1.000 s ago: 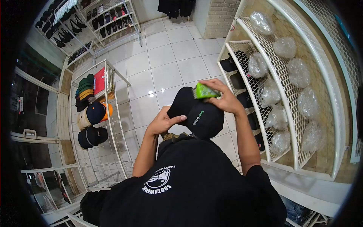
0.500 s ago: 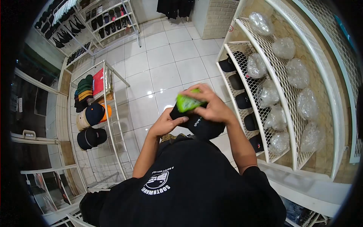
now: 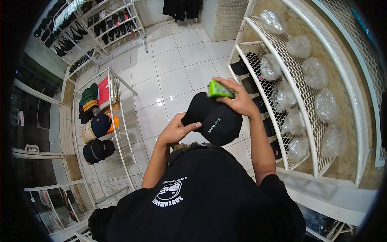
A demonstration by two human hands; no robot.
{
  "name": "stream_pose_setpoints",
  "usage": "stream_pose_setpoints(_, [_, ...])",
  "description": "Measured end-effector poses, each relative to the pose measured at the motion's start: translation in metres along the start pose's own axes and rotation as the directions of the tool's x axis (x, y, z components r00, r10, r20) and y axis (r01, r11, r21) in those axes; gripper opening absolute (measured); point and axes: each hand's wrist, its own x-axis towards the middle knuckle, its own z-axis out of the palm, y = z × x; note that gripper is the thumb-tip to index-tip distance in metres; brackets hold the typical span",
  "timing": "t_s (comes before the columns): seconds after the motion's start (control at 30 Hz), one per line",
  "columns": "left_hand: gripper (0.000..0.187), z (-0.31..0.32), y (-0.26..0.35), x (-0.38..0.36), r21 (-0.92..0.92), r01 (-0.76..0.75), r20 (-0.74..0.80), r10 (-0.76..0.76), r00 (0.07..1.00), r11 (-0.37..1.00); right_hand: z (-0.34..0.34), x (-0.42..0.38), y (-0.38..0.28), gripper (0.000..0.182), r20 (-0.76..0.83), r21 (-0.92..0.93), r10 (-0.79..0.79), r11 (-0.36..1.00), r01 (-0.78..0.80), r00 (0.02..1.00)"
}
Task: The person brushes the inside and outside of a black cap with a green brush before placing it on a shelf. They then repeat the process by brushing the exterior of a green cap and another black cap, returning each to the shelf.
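Observation:
A black baseball cap with small green and white lettering is held out in front of my chest. My left hand grips it by the brim, thumb on top and fingers underneath. In my right hand is a bright green brush, its bristle side hard to make out. The brush is at the far edge of the cap, where the crown meets the brim, and overlaps it in this view.
To my right, white mesh shelves hold clear plastic bags and a row of black caps. A white rack on the left carries stacked caps and a red packet. Sandals fill a rack farther back.
My right hand with the green brush has moved right, off the brim toward the crown's far edge, uncovering the lettering. My left hand keeps its hold on the brim.

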Motion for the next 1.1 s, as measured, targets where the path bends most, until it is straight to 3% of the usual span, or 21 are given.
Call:
stream_pose_setpoints(0.1, [0.025,0.004,-0.005,0.001,-0.053,-0.004,-0.043,0.001,0.999,0.999,0.006,-0.011,-0.003,0.068,-0.009,-0.107,-0.068,0.992,0.066,0.998])
stream_pose_setpoints(0.23, [0.027,0.004,-0.009,0.003,0.007,-0.038,-0.016,0.038,0.999,0.999,0.018,-0.015,-0.05,0.069,0.228,-0.184,-0.173,0.959,0.217,0.958])
stream_pose_setpoints(0.33, [0.026,0.003,-0.001,-0.003,0.021,-0.037,-0.017,0.037,0.999,0.999,0.002,-0.013,-0.012,0.068,0.043,0.019,-0.044,0.999,0.043,0.998])
stream_pose_setpoints(0.37, [0.026,0.004,-0.003,-0.004,0.02,-0.038,-0.02,0.039,0.999,0.999,-0.004,-0.012,-0.001,0.068,0.023,0.011,0.012,1.0,-0.012,1.0])
stream_pose_setpoints(0.43, [0.025,0.005,-0.009,-0.004,-0.058,-0.046,-0.05,0.044,0.998,0.997,0.0,-0.014,-0.004,0.068,-0.032,-0.093,-0.022,0.995,0.019,0.999])
stream_pose_setpoints(0.5, [0.026,0.004,-0.014,0.001,-0.029,-0.038,-0.034,0.037,0.999,0.999,0.018,-0.018,-0.021,0.069,0.023,-0.155,-0.144,0.977,0.146,0.989])
stream_pose_setpoints(0.57, [0.026,0.007,-0.017,0.0,-0.003,-0.016,-0.01,0.016,1.0,1.0,0.032,-0.018,-0.047,0.066,0.177,-0.146,-0.203,0.962,0.229,0.963])
stream_pose_setpoints(0.63, [0.026,0.005,-0.014,0.0,0.017,0.017,-0.05,-0.016,0.999,1.0,0.031,-0.014,-0.026,0.066,0.086,-0.131,-0.174,0.974,0.184,0.981])
stream_pose_setpoints(0.7, [0.027,0.002,-0.015,-0.004,0.029,-0.011,-0.028,0.012,1.0,1.0,0.016,-0.009,0.005,0.068,0.009,0.034,-0.039,0.999,0.038,0.999])
stream_pose_setpoints(0.73, [0.027,0.004,-0.014,-0.006,-0.019,-0.013,-0.034,0.012,0.999,1.0,0.01,-0.008,0.009,0.065,0.0,-0.049,-0.001,0.999,0.001,1.0])
stream_pose_setpoints(0.83, [0.029,-0.001,-0.019,-0.001,-0.055,-0.007,-0.043,0.005,0.999,0.998,0.02,-0.018,-0.014,0.065,0.06,-0.094,-0.077,0.992,0.083,0.995])
stream_pose_setpoints(0.9, [0.028,0.0,-0.023,-0.002,-0.001,0.005,-0.081,-0.005,0.997,1.0,0.028,-0.021,-0.032,0.069,0.199,-0.097,-0.108,0.987,0.129,0.974])
stream_pose_setpoints(1.03, [0.023,-0.009,-0.016,-0.012,0.009,-0.052,-0.086,0.053,0.995,0.999,0.001,-0.021,0.01,0.066,0.039,-0.006,-0.023,1.0,0.023,0.999])
stream_pose_setpoints(1.1, [0.021,-0.009,-0.016,-0.014,0.0,-0.052,-0.102,0.052,0.993,0.999,-0.017,-0.024,0.029,0.065,-0.104,-0.211,0.111,0.969,-0.131,0.988])
